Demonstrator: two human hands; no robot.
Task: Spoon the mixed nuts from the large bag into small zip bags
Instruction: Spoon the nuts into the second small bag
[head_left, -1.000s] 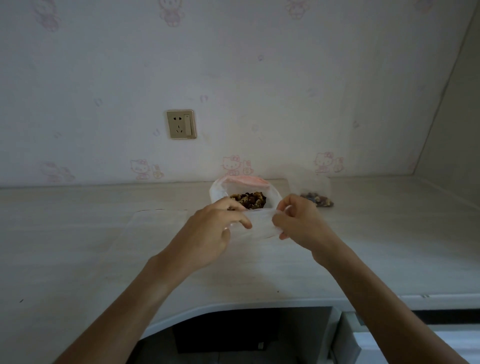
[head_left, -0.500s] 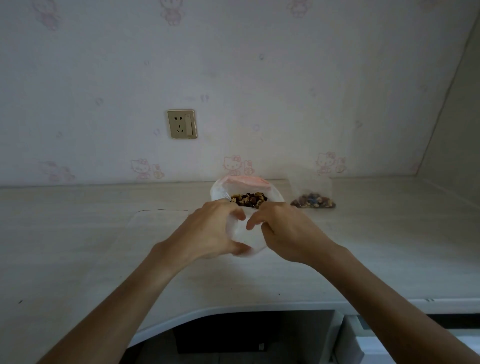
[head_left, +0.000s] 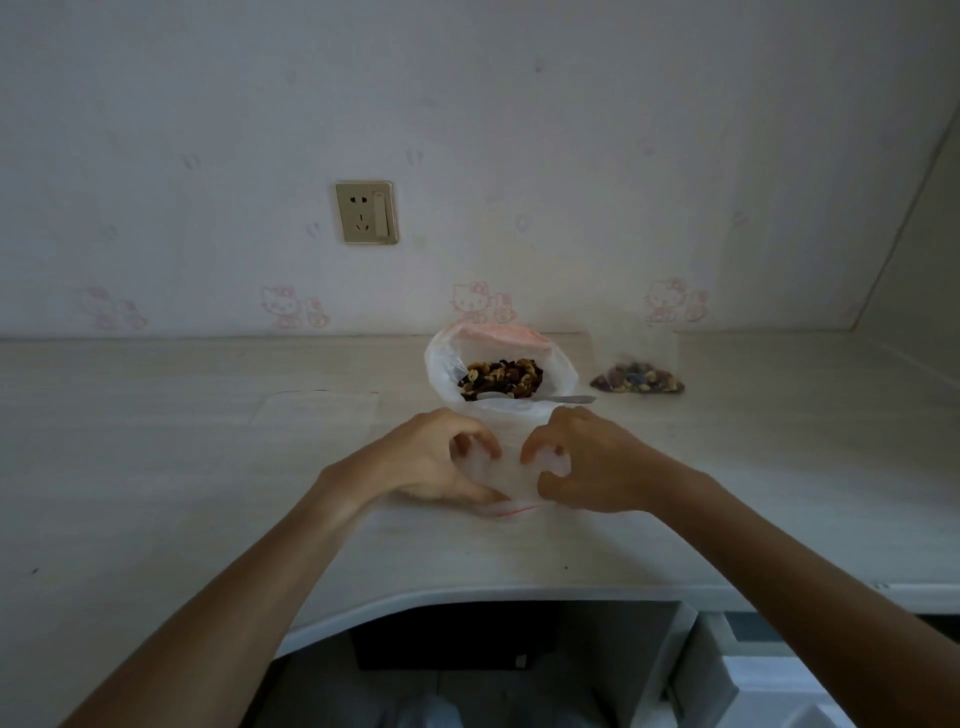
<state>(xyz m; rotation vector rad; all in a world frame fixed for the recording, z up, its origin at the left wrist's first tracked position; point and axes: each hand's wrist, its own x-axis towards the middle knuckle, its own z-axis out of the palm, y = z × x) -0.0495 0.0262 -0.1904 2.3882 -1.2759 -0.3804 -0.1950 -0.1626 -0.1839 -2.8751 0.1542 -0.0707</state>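
Small zip bag (head_left: 511, 480) at frame centre: thin, limp, slippery film, nearly weightless; best pinched at the red-lined mouth edge. Held between left hand (head_left: 431, 462) and right hand (head_left: 587, 462), fingers of both curled onto its sides, probably parting the mouth. Just above, large bag (head_left: 501, 376) with spoon (head_left: 561, 399) inside.

We see thin translucent plastic film on the large bag (head_left: 498, 410), a glossy metal spoon (head_left: 558, 399) across its mouth, clear plastic on the small zip bag (head_left: 511, 480) just in front, and matt pale wood-grain desk (head_left: 208, 467) underneath.
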